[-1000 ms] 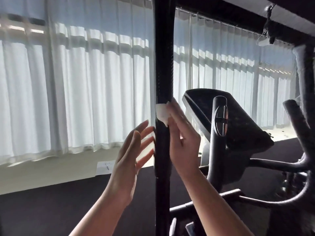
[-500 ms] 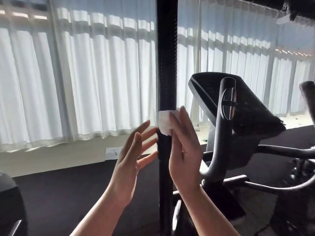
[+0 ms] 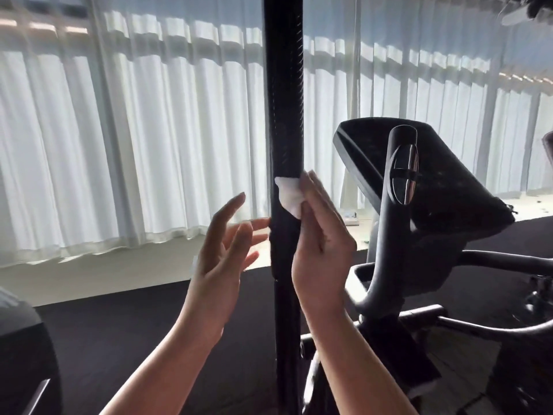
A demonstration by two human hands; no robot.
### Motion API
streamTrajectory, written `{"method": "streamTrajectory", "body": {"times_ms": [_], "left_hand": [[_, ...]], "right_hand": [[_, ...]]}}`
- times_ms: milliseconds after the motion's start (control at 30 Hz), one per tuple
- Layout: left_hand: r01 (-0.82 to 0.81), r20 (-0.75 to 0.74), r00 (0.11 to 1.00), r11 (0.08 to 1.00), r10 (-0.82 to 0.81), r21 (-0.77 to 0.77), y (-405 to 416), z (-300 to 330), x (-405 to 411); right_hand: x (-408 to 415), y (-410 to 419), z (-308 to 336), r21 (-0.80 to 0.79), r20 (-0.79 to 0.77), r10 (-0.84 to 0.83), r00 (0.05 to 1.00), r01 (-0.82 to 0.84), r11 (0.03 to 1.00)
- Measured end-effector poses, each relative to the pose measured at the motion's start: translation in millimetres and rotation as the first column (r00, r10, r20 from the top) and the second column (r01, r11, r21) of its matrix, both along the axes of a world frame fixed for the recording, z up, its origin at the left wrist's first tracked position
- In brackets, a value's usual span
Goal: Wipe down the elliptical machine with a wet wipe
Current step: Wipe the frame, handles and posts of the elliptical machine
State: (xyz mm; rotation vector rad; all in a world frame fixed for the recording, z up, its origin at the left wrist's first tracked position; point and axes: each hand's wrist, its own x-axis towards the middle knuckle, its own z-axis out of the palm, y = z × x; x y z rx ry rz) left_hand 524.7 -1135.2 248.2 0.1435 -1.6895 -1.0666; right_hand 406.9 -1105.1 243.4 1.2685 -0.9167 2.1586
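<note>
The elliptical's black upright handle pole (image 3: 282, 115) runs top to bottom through the middle of the view. My right hand (image 3: 323, 250) holds a small white wet wipe (image 3: 288, 194) against the pole's right side, thumb on the wipe and fingers pointing up. My left hand (image 3: 221, 259) is open just left of the pole, fingers spread, fingertips at the pole's edge. Right of the pole are the machine's black console (image 3: 443, 181) and a curved fixed handle with a metal sensor plate (image 3: 401, 175).
White curtains (image 3: 134, 145) cover the windows behind. A dark floor mat (image 3: 119, 324) lies under the machine, with pale floor beyond it. Another dark rounded object (image 3: 24, 354) sits at the lower left. Black handlebars (image 3: 502, 260) reach out at the right.
My right hand slid the wipe down the pole, then back up a little. My left hand stayed open beside the pole. My head shifted, bringing the console lower and closer.
</note>
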Motion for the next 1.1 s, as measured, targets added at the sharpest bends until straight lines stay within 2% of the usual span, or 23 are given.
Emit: {"method": "streamTrajectory", "body": {"times_ms": [100,167,233,333,533,700,833,933,1100], "left_hand": [[-0.029,-0.040,0.999,0.999,0.028,-0.026,-3.2,16.0,1.4],[-0.032,-0.041,0.999,0.996,0.029,-0.078,-0.5,32.6,0.4],[-0.049,-0.052,0.998,0.990,0.042,-0.131,5.2,54.1,-4.8],[-0.137,-0.091,0.988,0.973,0.122,-0.187,13.2,91.1,-15.4],[-0.234,-0.175,0.965,0.943,0.195,-0.238,26.0,161.9,-23.6],[-0.265,-0.222,0.953,0.925,0.208,-0.272,32.2,195.9,-30.1],[-0.244,-0.190,0.961,0.940,0.202,-0.237,30.7,204.6,-31.6],[-0.211,-0.154,0.972,0.950,0.178,-0.229,25.8,207.7,-21.5],[-0.159,-0.119,0.984,0.963,0.135,-0.218,33.4,203.1,-16.6]], "right_hand": [[0.4,-2.7,-6.1,-0.037,-0.035,-0.022,0.999,0.021,0.999],[-0.8,0.0,-20.2,-0.037,-0.011,-0.030,0.999,0.029,0.999],[-4.5,2.6,-8.2,-0.007,0.020,-0.003,1.000,0.003,1.000],[-9.2,2.7,44.2,-0.003,0.014,0.100,0.995,-0.100,0.995],[-17.2,-3.9,161.8,-0.063,0.021,0.123,0.992,-0.121,0.991],[-22.3,-3.8,255.8,-0.100,-0.052,0.100,0.994,-0.105,0.989],[-29.6,-2.0,309.3,-0.160,-0.091,0.034,0.995,-0.048,0.986],[-29.3,-3.3,316.1,-0.216,-0.137,0.008,0.991,-0.037,0.976],[-38.8,3.9,273.4,-0.194,-0.172,-0.022,0.985,-0.012,0.981]]}}
